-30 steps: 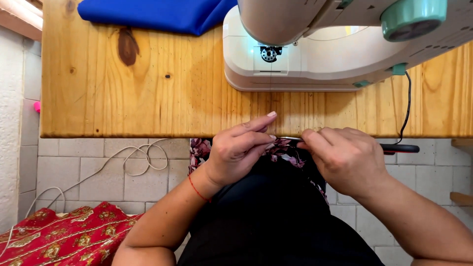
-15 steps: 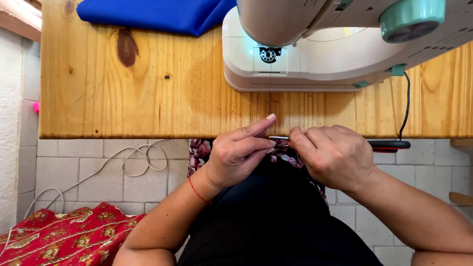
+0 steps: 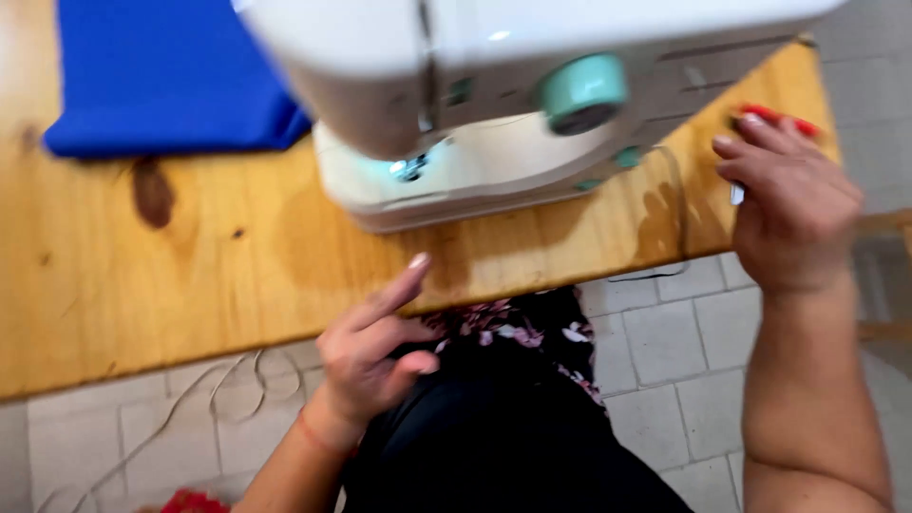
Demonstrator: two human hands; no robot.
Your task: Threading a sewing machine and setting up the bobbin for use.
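Fingers of the right hand (image 3: 793, 214) now curl over a small red-handled tool (image 3: 777, 116) at the far right edge of the wooden table (image 3: 190, 275), with a sliver of pale metal showing under the palm; whether they grip it firmly or only rest on it cannot be told through the blur. A second ago this hand was down at the table's front edge, pinching the dark floral fabric (image 3: 518, 328) together with the other hand. The left hand (image 3: 375, 356) has stayed low at that edge, forefinger stretched out, thumb and remaining fingers loosely bent, holding nothing that shows. The fabric lies in the lap just beside it, no longer pinched. Beyond the hands stands the white sewing machine (image 3: 494, 114) with its mint dial, and a folded blue cloth (image 3: 161, 81) lies at the far left.
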